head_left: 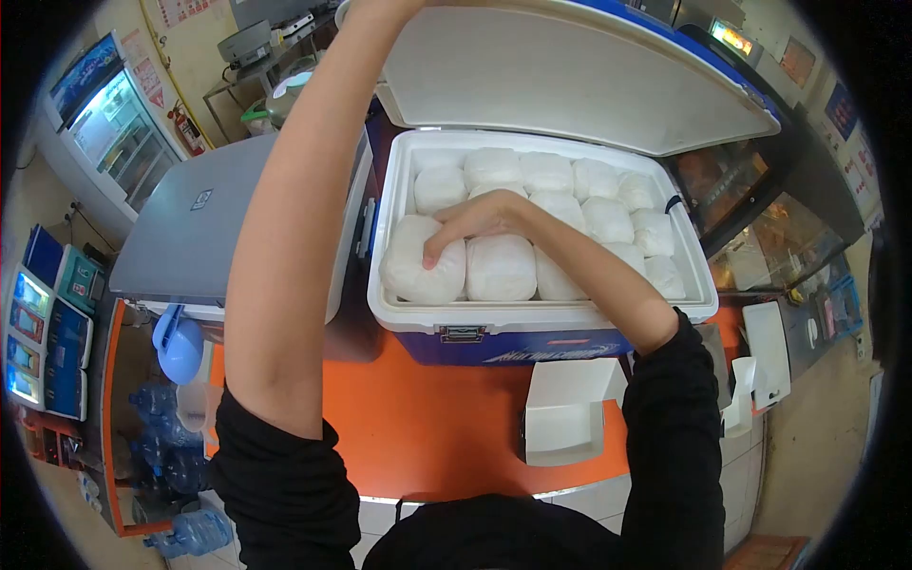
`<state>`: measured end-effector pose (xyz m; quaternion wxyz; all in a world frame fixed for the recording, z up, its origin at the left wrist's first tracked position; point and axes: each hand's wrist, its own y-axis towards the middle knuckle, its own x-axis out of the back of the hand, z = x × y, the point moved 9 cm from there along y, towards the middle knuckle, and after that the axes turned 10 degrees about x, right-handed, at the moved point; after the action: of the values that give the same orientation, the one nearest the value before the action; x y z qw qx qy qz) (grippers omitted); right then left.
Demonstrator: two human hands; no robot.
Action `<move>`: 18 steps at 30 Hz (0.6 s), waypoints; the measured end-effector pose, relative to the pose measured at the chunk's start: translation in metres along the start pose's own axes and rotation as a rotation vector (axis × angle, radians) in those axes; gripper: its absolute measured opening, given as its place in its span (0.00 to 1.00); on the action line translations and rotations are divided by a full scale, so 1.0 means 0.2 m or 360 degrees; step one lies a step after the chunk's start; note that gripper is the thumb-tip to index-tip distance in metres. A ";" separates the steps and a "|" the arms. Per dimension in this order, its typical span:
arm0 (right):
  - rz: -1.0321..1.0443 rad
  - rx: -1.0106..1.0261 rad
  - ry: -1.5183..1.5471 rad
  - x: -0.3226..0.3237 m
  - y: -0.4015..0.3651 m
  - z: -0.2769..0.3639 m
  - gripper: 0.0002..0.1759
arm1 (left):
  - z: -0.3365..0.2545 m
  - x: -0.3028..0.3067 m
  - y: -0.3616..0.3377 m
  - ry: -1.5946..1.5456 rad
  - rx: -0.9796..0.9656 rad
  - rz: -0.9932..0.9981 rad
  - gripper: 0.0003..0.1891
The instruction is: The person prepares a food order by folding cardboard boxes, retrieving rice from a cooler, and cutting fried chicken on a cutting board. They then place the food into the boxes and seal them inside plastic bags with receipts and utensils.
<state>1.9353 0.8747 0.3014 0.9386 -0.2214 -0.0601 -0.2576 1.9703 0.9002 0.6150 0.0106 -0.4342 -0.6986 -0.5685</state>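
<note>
A blue and white cooler box point(383, 285) stands open, packed with several round white wrapped bundles point(502, 268). My right hand point(475, 223) reaches in, its fingers round the bundle point(418, 271) at the near left corner, which sits a little higher than its neighbours. The far side of that grip is hidden. My left arm stretches up to the raised lid point(570, 71); only the wrist and the edge of my left hand point(385, 8) show at the top edge of the view, with its fingers out of sight.
A grey-lidded cooler point(204, 214) stands to the left. On the orange table point(427, 418) lies an open white box point(565, 432). A blue jug point(178, 347) hangs at the left, above large water bottles point(195, 532). A glass display case point(784, 228) is at the right.
</note>
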 end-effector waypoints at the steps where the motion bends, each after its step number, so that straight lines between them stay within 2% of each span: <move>1: -0.0010 0.0007 -0.0017 0.01 0.01 0.00 0.40 | 0.00 0.00 0.00 0.0006 -0.0009 0.0015 0.25; 2: 0.0094 0.0005 0.0051 -0.01 0.03 -0.03 0.41 | 0.00 0.01 0.01 0.0003 -0.0028 -0.0008 0.25; 4: 0.0168 0.0023 0.0083 -0.01 0.06 -0.05 0.42 | -0.07 -0.09 0.00 0.0551 -0.0437 0.0135 0.26; 8: 0.0141 0.0281 -0.0062 -0.01 0.08 0.01 0.39 | -0.02 -0.15 0.06 0.0556 -0.0501 -0.0032 0.25; 9: 0.0173 0.0331 -0.0122 -0.03 0.07 0.03 0.37 | -0.01 -0.10 0.06 0.0302 -0.0438 -0.0117 0.22; 10: 0.0064 0.0341 -0.0126 -0.02 0.05 0.04 0.33 | 0.00 -0.05 0.06 0.0047 -0.0373 -0.0190 0.19; 11: 0.0054 0.0347 -0.0138 -0.02 0.05 0.05 0.33 | -0.01 -0.04 0.06 0.0045 -0.0385 -0.0201 0.19; 13: 0.0027 0.0561 -0.0407 -0.02 0.03 0.14 0.32 | 0.03 -0.07 0.08 0.0034 -0.0104 -0.0066 0.19; 14: 0.0005 0.0562 -0.0404 -0.01 0.02 0.15 0.32 | 0.02 -0.07 0.09 0.0022 -0.0123 -0.0061 0.19; 16: -0.0104 0.0761 -0.0634 -0.01 -0.07 0.27 0.29 | 0.03 -0.08 0.12 0.0064 -0.0231 -0.0142 0.24; 17: -0.0143 0.0748 -0.0616 -0.01 -0.14 0.29 0.29 | 0.05 -0.09 0.13 0.0056 -0.0207 -0.0094 0.24; 18: -0.0264 0.0870 -0.0574 -0.01 -0.25 0.37 0.29 | 0.05 -0.10 0.13 0.0046 -0.0185 -0.0043 0.23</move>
<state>1.9083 0.8699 0.3865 0.9134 0.0021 -0.3098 -0.2643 2.0029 0.8958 0.6226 -0.0123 -0.4165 -0.6699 -0.6145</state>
